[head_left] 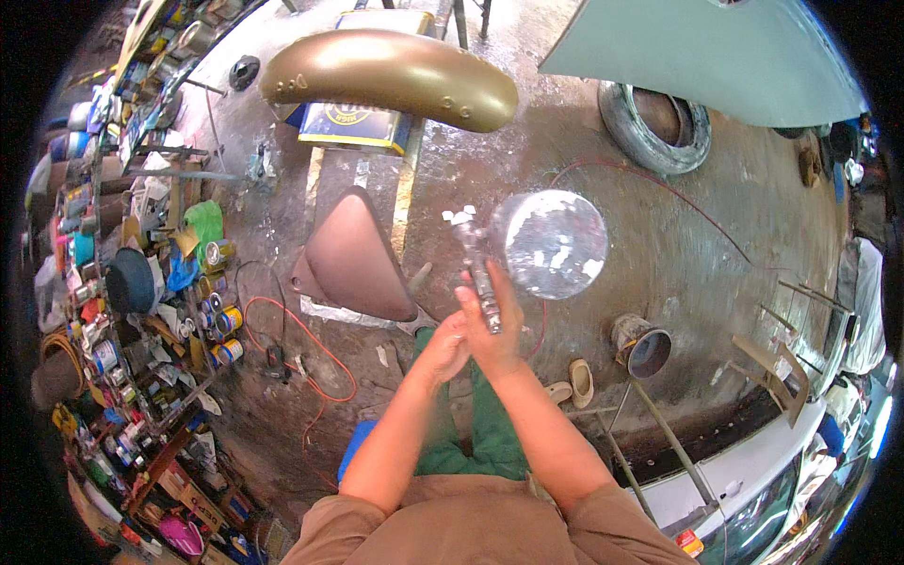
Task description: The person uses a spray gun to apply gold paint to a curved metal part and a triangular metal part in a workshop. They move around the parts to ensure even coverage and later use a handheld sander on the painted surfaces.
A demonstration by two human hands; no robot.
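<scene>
My right hand [501, 330] is wrapped round a metal spray gun [485, 292], which has a round, paint-spattered metal cup [556, 247] on its right side. My left hand [444, 350] is held against the right one, its fingers closed near the gun's lower end; what they pinch is hidden. Beyond the gun to the left, a brown triangular panel [353, 254] stands apart from both hands. Farther off, a gold-painted curved fender [395, 75] rests on a blue and yellow rectangular tin [353, 132].
Crowded shelves [122, 311] of paint cans and rags line the left side. An orange cord [325, 363] and a thin dark red hose [659, 179] cross the floor. At right are a tire [659, 132], a bucket [645, 348], slippers [582, 381] and a pale panel [697, 56].
</scene>
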